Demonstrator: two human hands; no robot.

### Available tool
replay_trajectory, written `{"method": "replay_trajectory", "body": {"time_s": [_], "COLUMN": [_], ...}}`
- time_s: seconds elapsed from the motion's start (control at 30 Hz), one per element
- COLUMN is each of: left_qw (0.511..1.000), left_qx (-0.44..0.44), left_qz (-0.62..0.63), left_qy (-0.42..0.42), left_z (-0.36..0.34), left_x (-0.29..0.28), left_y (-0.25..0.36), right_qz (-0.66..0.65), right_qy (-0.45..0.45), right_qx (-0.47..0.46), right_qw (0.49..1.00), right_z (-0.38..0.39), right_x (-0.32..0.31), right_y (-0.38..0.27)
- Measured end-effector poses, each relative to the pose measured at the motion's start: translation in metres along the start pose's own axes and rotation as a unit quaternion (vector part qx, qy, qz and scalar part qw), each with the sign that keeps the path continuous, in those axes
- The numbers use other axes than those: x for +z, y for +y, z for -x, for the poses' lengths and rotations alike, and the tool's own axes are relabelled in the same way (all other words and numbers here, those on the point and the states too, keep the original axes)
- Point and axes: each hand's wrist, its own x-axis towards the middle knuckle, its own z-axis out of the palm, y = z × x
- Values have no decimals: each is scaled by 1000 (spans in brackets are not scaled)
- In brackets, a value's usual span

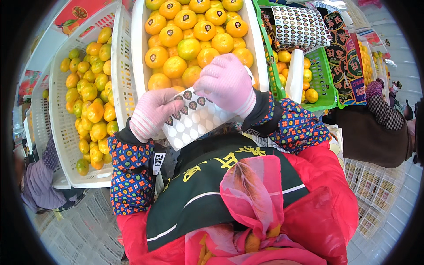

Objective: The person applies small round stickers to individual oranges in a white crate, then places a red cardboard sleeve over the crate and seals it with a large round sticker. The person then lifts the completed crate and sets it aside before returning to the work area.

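Observation:
My left hand [152, 112], in a pink knit glove, pinches the left edge of a sticker sheet [193, 128] with its thumb on top. The sheet still carries a few dark drop-shaped stickers along its upper side; the lower part shows pale blank spots. My right hand [227, 84], gloved alike, is closed with fingers bent above the sheet's upper right part. What its fingertips hold, if anything, is hidden. Just beyond both hands stands a white foam box [138, 48] full of mandarins [175, 67]. Several mandarins in the far rows bear a dark sticker; nearer ones look plain.
At left stands a white plastic crate [59, 119] of greenish-orange mandarins. A green crate [324, 70] at right holds more fruit, with a roll of sticker sheets [300, 27] above it. Other people, one in a brown garment [371, 137], are at both sides.

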Motion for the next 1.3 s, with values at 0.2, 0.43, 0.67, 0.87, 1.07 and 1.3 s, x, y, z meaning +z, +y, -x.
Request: {"method": "replay_trajectory", "body": {"time_s": [0.2, 0.43, 0.67, 0.87, 1.07, 1.3], "left_qw": [990, 965, 957, 964, 989, 997], "left_qx": [9, 65, 46, -3, -22, 5], "left_qz": [-142, -251, -282, -257, -136, 77], "left_qy": [-10, -32, -48, -75, -54, -15], "left_z": [0, 3, 1, -2, 0, -3], "left_x": [-6, -6, -6, -8, -18, -17], "left_y": [-5, -2, 0, -1, -2, 2], "right_qz": [-308, -84, 28, 18, 57, -237], "right_qy": [-2, -128, -142, -195, -174, -306], "right_qx": [320, 416, 306, 175, 100, 221], "right_qw": [896, 896, 941, 965, 978, 895], "right_z": [2, -7, -39, -72, -87, -29], "right_x": [-20, 3, 12, 71, 19, -2], "right_y": [57, 147, 128, 99, 89, 17]}}
